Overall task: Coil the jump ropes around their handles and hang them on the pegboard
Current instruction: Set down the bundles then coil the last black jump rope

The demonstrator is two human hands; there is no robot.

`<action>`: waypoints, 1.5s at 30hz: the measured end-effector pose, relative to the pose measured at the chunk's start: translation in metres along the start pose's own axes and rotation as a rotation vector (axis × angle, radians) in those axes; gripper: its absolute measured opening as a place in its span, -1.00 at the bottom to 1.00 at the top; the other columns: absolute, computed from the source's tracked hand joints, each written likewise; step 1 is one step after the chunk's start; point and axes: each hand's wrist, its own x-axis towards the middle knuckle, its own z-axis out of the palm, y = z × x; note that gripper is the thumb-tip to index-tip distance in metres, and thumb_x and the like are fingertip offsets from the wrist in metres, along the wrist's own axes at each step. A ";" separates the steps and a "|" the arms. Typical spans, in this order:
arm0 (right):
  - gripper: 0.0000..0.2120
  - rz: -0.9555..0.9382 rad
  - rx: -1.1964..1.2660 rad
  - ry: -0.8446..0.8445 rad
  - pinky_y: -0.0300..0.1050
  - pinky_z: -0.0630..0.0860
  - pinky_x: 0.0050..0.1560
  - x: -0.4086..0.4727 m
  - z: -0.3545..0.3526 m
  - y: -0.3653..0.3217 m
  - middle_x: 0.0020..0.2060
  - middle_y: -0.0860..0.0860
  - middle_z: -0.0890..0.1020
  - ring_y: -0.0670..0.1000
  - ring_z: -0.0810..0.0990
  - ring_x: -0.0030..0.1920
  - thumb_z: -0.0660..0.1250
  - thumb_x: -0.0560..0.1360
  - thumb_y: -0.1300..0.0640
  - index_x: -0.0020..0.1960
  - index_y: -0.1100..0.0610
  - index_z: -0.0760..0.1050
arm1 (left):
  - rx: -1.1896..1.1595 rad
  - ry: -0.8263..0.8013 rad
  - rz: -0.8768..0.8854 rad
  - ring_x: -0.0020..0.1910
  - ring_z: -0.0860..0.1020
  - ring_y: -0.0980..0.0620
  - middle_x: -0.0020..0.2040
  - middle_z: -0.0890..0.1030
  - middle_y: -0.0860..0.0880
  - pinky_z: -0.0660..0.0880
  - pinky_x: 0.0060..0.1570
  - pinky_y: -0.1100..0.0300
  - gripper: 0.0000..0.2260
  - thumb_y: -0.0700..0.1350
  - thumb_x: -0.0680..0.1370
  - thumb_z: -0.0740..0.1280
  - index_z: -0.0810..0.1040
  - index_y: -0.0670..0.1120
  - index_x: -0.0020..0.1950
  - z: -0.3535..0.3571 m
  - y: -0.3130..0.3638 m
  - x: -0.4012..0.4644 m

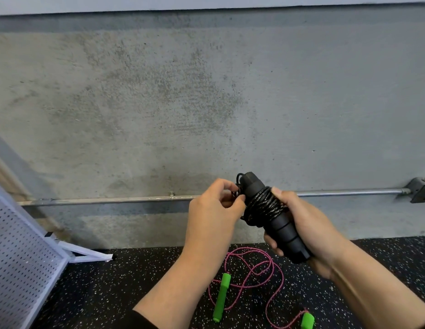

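The black jump rope with thick ribbed foam handles point(270, 210) is held in the air in front of a grey concrete wall point(159, 96), its thin black cord wound in many turns around the upper half of the handles. The right hand point(308, 226) grips the lower part of the handles, fingers curled round them and the thumb pressed on the coil. The left hand point(214, 207) is just beside the top of the bundle, its fingertips pinching the loose end of the cord where it loops off the handle top.

Below the hands, on the black rubber floor flecked with white point(112, 293), lies a second jump rope, pink cord with bright green foam handles point(248, 279), uncoiled in loose loops; one handle lies between the forearms, the other at the lower edge of the view. Bare floor stretches between this rope and the left side.

At the left edge stands a white perforated metal pegboard point(21, 252), tilted on a white frame with a foot resting on the floor near the wall. A grey metal conduit pipe point(107, 200) runs horizontally along the wall behind the hands to a metal junction box point(421, 189) at the right edge.
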 end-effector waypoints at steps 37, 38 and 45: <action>-0.32 -0.325 -0.666 0.203 -0.03 0.56 0.20 0.020 0.007 0.030 0.22 -0.30 0.41 -0.16 0.53 0.11 0.44 0.48 -0.16 0.50 -0.36 0.20 | -0.736 -0.145 -0.501 0.07 0.71 -0.06 0.07 0.73 -0.12 0.63 0.08 0.11 -0.76 -0.07 0.63 0.36 0.64 -0.19 0.20 0.005 -0.016 -0.001; -0.36 -0.322 -0.652 0.197 -0.07 0.57 0.16 0.021 0.008 0.031 0.20 -0.31 0.41 -0.18 0.54 0.08 0.43 0.49 -0.17 0.48 -0.36 0.23 | -0.728 -0.121 -0.508 0.05 0.71 -0.05 0.06 0.73 -0.12 0.63 0.05 0.11 -0.78 -0.09 0.63 0.38 0.65 -0.19 0.19 0.005 -0.020 0.001; -0.43 -0.116 -0.154 0.169 -0.02 0.61 0.10 0.022 0.018 0.027 0.11 -0.11 0.66 -0.15 0.70 0.01 0.28 0.38 -0.41 0.28 -0.15 0.46 | -0.665 -0.143 -0.453 -0.04 0.68 0.03 0.04 0.73 -0.07 0.58 -0.03 0.20 -0.82 -0.14 0.58 0.43 0.68 -0.15 0.15 -0.003 -0.030 0.003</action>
